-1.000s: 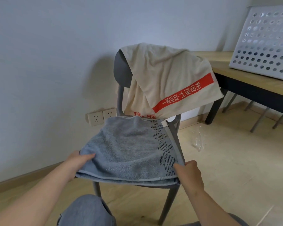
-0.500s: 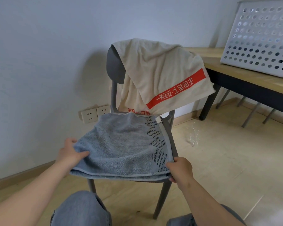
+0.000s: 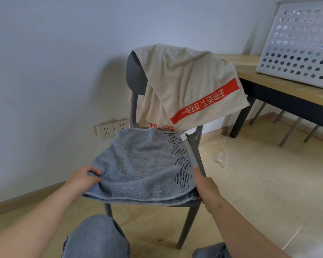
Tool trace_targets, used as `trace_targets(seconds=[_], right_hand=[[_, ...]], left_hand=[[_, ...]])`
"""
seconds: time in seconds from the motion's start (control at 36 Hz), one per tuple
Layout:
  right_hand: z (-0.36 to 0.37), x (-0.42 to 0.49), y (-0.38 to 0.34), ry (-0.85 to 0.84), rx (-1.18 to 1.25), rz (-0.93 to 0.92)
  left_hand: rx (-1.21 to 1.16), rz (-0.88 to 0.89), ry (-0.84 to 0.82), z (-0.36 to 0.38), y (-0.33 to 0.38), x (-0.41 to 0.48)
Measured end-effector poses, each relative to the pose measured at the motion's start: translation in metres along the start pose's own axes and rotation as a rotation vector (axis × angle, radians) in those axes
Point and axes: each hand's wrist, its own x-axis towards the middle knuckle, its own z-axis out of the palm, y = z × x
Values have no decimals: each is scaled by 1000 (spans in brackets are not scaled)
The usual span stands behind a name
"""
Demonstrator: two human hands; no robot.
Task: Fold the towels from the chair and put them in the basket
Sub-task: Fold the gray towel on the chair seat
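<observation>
- While the grey towel (image 3: 142,164) lies folded on the chair (image 3: 135,77) seat, I see my left hand (image 3: 82,180) pinching its near left edge.
- Now my right hand (image 3: 206,185) curls round the near right corner.
- Behind, the beige towel (image 3: 185,81) hangs over the backrest; the basket (image 3: 298,43) sits on the counter (image 3: 265,82).

A single wide-angle view from the person's head looks forward and down, set close above the grey chair (image 3: 136,75) at frame centre. The wall (image 3: 54,53) fills the upper left, the wooden floor (image 3: 268,183) the lower right.
</observation>
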Motion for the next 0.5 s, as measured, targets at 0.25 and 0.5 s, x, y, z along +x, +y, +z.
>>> trace_targets(seconds=[0.25,0.5], right_hand=[[-1,7,4,132,98,29],[-6,7,8,230,108,6]], left_hand=[[213,34,-56,-6,-12,-2],[523,218,-116,-6,3,-11]])
